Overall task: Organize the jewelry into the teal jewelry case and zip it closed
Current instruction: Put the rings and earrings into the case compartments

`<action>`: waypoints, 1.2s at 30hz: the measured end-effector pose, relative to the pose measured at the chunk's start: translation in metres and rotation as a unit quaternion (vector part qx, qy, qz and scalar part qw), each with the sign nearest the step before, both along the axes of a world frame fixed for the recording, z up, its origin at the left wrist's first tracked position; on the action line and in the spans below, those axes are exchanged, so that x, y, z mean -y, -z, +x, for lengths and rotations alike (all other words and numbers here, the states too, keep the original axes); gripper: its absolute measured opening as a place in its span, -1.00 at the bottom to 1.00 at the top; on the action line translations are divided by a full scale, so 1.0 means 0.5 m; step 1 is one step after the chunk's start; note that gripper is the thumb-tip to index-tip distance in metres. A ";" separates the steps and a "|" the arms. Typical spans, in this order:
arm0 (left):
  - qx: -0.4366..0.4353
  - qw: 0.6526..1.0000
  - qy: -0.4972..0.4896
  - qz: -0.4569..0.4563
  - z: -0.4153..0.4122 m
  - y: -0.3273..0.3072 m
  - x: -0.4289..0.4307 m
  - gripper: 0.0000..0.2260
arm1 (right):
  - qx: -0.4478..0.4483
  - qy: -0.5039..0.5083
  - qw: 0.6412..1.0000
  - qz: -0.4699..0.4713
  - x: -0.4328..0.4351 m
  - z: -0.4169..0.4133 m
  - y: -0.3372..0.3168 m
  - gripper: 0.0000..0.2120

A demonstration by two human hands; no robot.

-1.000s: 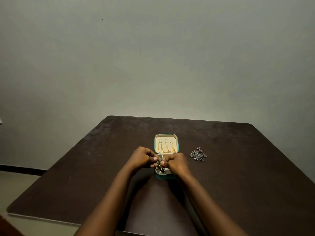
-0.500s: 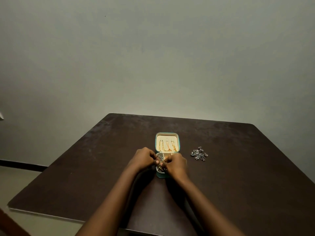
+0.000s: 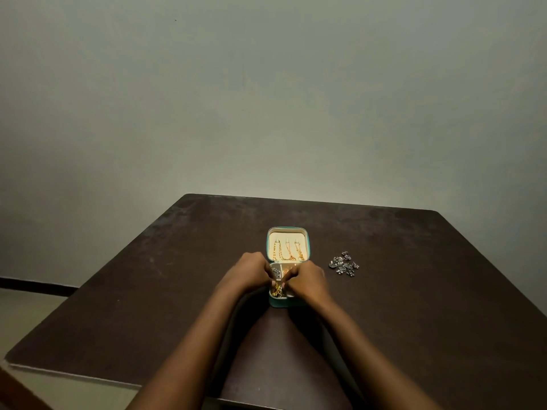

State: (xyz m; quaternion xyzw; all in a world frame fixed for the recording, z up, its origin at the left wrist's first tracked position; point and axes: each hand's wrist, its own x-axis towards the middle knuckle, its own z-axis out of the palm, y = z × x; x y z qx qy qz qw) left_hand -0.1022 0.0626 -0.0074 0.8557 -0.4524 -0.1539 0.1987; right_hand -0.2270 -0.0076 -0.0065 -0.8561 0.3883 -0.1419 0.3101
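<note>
Case [image 3: 288, 303], teal, sits open mid tabletop [image 3: 148, 291], lid [image 3: 288, 235] up at the far side w/ three gold chains [image 3: 288, 253] hung inside. Both hands are over its base: left hand [image 3: 248, 269] & right hand [image 3: 309, 279], fingers curled, tips meeting over the front-left compartment and pinching a gold bracelet [image 3: 277, 291] bunched in there. Silver bits [image 3: 276, 272] lie in the back-left compartment. Loose silver jewelry pile [image 3: 343, 264] lies on the tabletop to the right, well apart.
</note>
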 end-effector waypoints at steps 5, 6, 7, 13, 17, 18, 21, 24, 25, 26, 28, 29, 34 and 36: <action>0.020 0.999 0.002 0.027 -0.002 -0.004 0.006 -0.82 | -0.059 -0.057 0.996 -0.019 -0.010 0.008 -0.005 -0.76; 0.025 0.999 0.000 0.033 -0.002 -0.005 0.007 -0.81 | -0.066 -0.068 0.995 -0.019 -0.011 0.010 -0.007 -0.76; 0.030 0.999 -0.001 0.038 -0.003 -0.006 0.007 -0.80 | -0.075 -0.078 0.994 -0.017 -0.010 0.011 -0.009 -0.75; 0.025 1.000 -0.001 0.004 -0.007 -0.012 0.020 -0.82 | -0.039 -0.072 0.997 -0.007 0.007 -0.006 -0.018 -0.77; 0.003 0.998 0.007 -0.064 -0.035 -0.019 0.051 -0.82 | 0.017 -0.023 0.999 0.022 0.034 -0.028 -0.012 -0.78; -0.003 0.997 0.012 -0.075 -0.046 -0.020 0.062 -0.82 | 0.022 -0.012 0.999 0.020 0.044 -0.035 -0.012 -0.78; 0.001 0.995 0.035 -0.089 -0.076 -0.020 0.105 -0.79 | 0.029 0.025 0.999 0.027 0.091 -0.059 -0.007 -0.76; 0.016 0.994 0.046 -0.096 -0.099 -0.018 0.144 -0.79 | 0.030 0.065 0.997 0.033 0.143 -0.089 0.001 -0.77; 0.024 0.994 0.048 -0.097 -0.104 -0.016 0.157 -0.79 | 0.034 0.080 0.996 0.036 0.160 -0.099 0.004 -0.77; 0.031 0.994 0.048 -0.098 -0.107 -0.013 0.169 -0.79 | 0.037 0.097 0.994 0.039 0.176 -0.109 0.007 -0.77; 0.042 0.994 0.043 -0.091 -0.106 -0.008 0.190 -0.79 | 0.042 0.125 0.990 0.046 0.207 -0.126 0.014 -0.78; 0.047 0.994 0.040 -0.087 -0.103 -0.006 0.199 -0.78 | 0.043 0.138 0.988 0.048 0.221 -0.135 0.017 -0.78; 0.054 0.996 0.057 -0.051 -0.093 0.003 0.232 -0.79 | 0.071 0.178 0.981 0.041 0.266 -0.156 0.038 -0.83; 0.058 0.995 0.066 -0.040 -0.098 0.009 0.245 -0.77 | 0.081 0.178 0.980 0.037 0.275 -0.158 0.043 -0.84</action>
